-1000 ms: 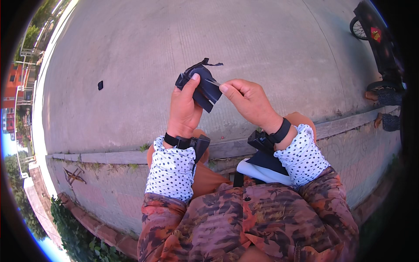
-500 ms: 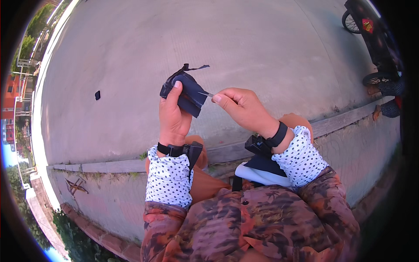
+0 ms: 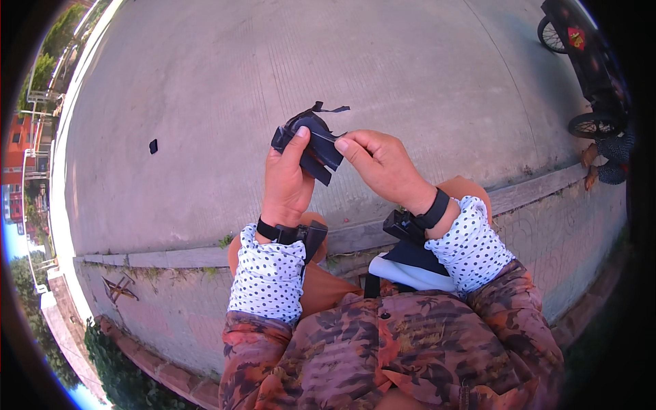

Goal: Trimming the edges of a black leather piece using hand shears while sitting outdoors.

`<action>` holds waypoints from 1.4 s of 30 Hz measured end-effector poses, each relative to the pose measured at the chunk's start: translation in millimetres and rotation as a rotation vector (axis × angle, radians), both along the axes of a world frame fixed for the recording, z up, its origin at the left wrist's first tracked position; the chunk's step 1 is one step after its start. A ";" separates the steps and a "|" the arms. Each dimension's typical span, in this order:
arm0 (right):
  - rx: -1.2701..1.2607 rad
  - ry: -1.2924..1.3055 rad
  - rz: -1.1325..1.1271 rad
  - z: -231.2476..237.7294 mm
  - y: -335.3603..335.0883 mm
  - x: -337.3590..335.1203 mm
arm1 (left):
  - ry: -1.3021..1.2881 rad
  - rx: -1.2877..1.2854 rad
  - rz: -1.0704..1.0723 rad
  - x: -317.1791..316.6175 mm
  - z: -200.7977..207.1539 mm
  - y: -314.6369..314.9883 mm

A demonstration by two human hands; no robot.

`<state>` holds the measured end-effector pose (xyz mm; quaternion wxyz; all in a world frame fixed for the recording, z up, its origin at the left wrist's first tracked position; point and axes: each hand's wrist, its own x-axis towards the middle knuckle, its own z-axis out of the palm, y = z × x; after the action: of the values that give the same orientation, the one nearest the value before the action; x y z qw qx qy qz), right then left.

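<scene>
My left hand [image 3: 290, 181] grips a folded dark blue piece of cloth [image 3: 321, 147], its thumb pressed on top. Black strips of fabric stick out from the cloth's far side, and its near right edge hangs in separate flaps. At the right edge of the cloth, my right hand [image 3: 384, 167] is closed in a pinch, thumb against forefinger. A thin pointed metal tool [image 3: 339, 138] barely shows at those fingertips, mostly hidden by them and touching or nearly touching the cloth.
A small dark piece [image 3: 154, 146] lies on the concrete ground [image 3: 205, 75] at left. White and black cloth [image 3: 417, 272] rests on my lap. A low kerb [image 3: 171, 260] runs across under my knees. A wheeled cart [image 3: 581, 68] and another person's hands [image 3: 590, 167] are at far right.
My left hand has moved slightly right with the cloth. The metal tool, plainly visible before, is now mostly covered by my right fingertips, which are closer to the cloth's edge.
</scene>
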<state>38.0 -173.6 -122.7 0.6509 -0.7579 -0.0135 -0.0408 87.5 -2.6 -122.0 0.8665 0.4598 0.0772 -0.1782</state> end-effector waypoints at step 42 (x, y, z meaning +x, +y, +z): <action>0.045 0.172 0.001 -7.5 -2.6 0.0 | -0.039 0.081 0.044 -6.1 -10.3 -10.5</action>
<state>38.0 -176.1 -130.2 0.6668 -0.7436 0.0429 0.0244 81.4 -13.1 -132.3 0.8521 0.4963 0.0776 -0.1468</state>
